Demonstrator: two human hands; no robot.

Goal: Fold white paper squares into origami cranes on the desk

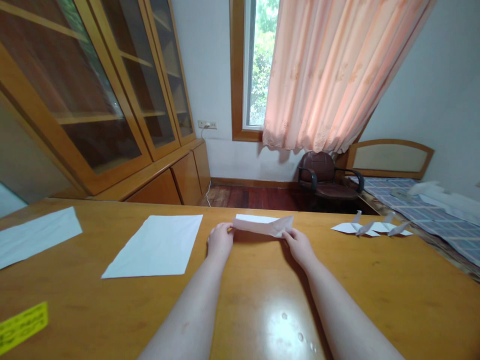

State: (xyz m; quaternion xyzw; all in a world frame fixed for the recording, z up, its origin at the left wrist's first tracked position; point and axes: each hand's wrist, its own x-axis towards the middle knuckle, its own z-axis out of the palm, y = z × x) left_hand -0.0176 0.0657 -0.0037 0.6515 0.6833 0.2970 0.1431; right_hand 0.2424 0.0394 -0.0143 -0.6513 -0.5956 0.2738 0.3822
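A partly folded white paper [262,225] lies near the far edge of the wooden table [240,300]. My left hand [220,241] pinches its left end with fingers closed. My right hand [298,245] grips its right end, where a folded flap stands up. Both forearms reach straight out over the middle of the table.
A flat white sheet [157,245] lies left of my hands, another sheet [35,235] at the far left, and a yellow label [22,327] at the near left corner. Folded paper planes [371,228] sit at the right. Beyond are a chair [326,177], a bed [442,215] and glass-door cabinets [97,100].
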